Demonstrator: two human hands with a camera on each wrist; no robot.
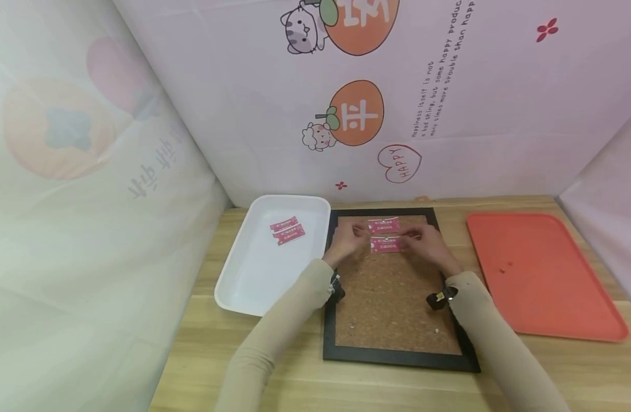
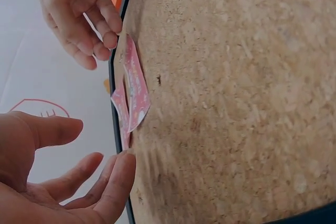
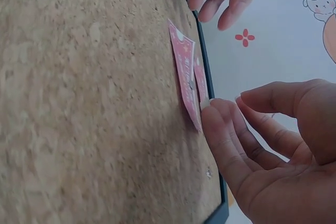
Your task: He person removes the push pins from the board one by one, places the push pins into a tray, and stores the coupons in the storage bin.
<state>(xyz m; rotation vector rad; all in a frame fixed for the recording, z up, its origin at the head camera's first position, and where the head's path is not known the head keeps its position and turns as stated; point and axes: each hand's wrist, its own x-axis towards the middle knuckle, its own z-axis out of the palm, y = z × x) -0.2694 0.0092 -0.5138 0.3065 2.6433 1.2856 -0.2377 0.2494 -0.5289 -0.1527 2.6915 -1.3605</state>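
Observation:
Two pink printed coupons lie one above the other at the top of a black-framed cork board [image 1: 393,303]. The upper coupon [image 1: 383,225] sits near the frame; the lower coupon [image 1: 385,245] has a curled, lifted edge in both wrist views. A small pin shows at the middle of each top edge. My left hand [image 1: 346,240] is at the coupons' left side, thumb and fingers apart. On the opposite side, my right hand [image 1: 426,246] has fingertips touching a coupon's end, while its thumb [image 3: 273,97] stands away. Neither hand shows a clear grip.
To the left, a white tray [image 1: 243,286] contains two more pink coupons [image 1: 288,230]. A red tray [image 1: 547,274] with a few tiny bits stands at right. Small pins [image 1: 437,331] dot the lower cork. A printed cloth wall [image 1: 274,143] rises behind the table.

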